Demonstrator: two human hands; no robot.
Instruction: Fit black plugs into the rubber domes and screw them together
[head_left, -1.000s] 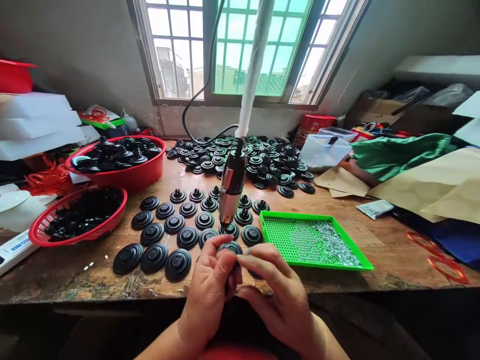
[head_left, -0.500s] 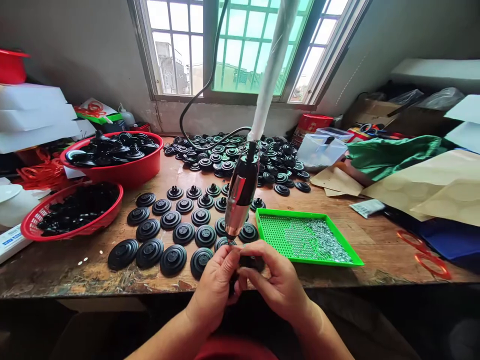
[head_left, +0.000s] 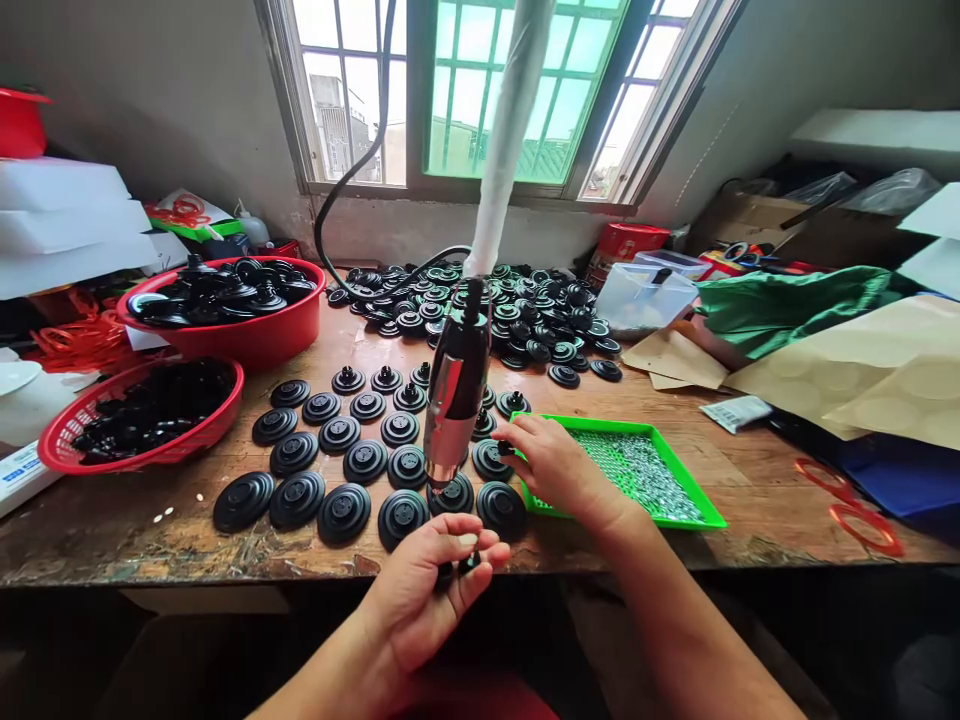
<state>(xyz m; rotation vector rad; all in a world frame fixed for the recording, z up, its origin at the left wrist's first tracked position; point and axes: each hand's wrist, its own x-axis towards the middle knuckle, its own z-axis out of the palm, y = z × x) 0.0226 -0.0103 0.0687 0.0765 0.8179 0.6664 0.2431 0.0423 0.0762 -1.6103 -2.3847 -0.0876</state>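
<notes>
Below the table's front edge, my left hand (head_left: 427, 585) is closed around small black plastic parts (head_left: 471, 562), partly hidden by its fingers. My right hand (head_left: 559, 468) reaches over the left end of the green tray (head_left: 626, 522). Its fingertips pinch a small black plastic part (head_left: 507, 448) above the right side of the rows of discs. Between the hands and the discs hangs an electric screwdriver (head_left: 456, 400), tip down, touched by neither hand. Black stepped discs (head_left: 344, 512) lie in rows, some at the back with small black parts standing on them. Small metal screws (head_left: 652, 480) fill part of the tray.
A large pile of black discs (head_left: 562, 340) covers the table's back. On the left stand a red basin (head_left: 247, 340) of assembled black pieces and a red basket (head_left: 142, 462) of small black parts. Red rings (head_left: 862, 528) and brown paper (head_left: 862, 375) lie right.
My right hand has parted from my left and moved up and right to the discs and tray. The left hand has lowered slightly, and the screwdriver has swung left, free of both hands.
</notes>
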